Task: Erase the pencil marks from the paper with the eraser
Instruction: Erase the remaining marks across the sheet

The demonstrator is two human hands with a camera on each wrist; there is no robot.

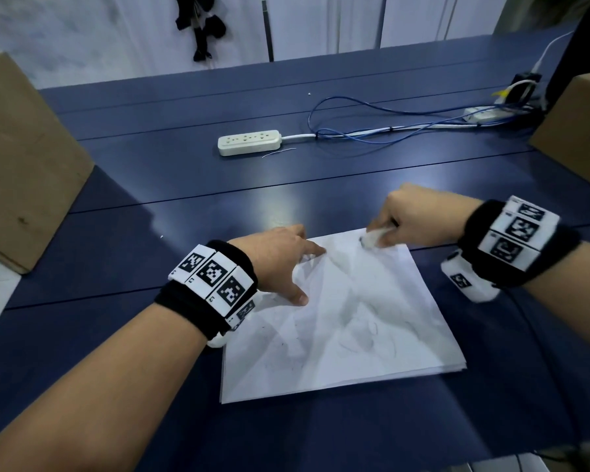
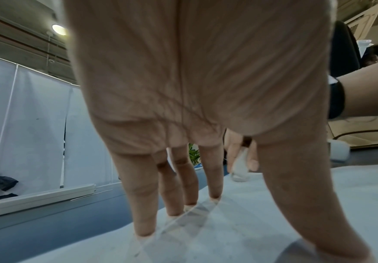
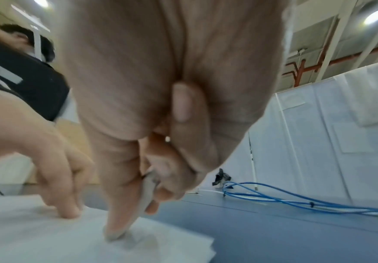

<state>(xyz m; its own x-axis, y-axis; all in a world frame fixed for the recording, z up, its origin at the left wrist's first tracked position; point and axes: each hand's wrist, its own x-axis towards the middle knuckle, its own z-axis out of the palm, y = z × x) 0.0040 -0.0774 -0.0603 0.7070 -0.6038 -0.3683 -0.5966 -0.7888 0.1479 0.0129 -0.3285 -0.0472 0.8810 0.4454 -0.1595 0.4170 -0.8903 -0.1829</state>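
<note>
Paper (image 1: 355,321) lies lower centre of the head view on the blue table (image 1: 150,206), faint pencil marks (image 1: 368,338) at its middle. From my station I read 2 cardboard boxes: one (image 1: 24,158) at left edge, one (image 1: 579,131) at right edge. Power strip (image 1: 249,142) sits upper centre. Left hand (image 1: 280,264), fingers straight and spread, presses the paper's upper-left part. Right hand (image 1: 419,216) pinches the white eraser (image 1: 373,238) against the paper's top edge.
</note>
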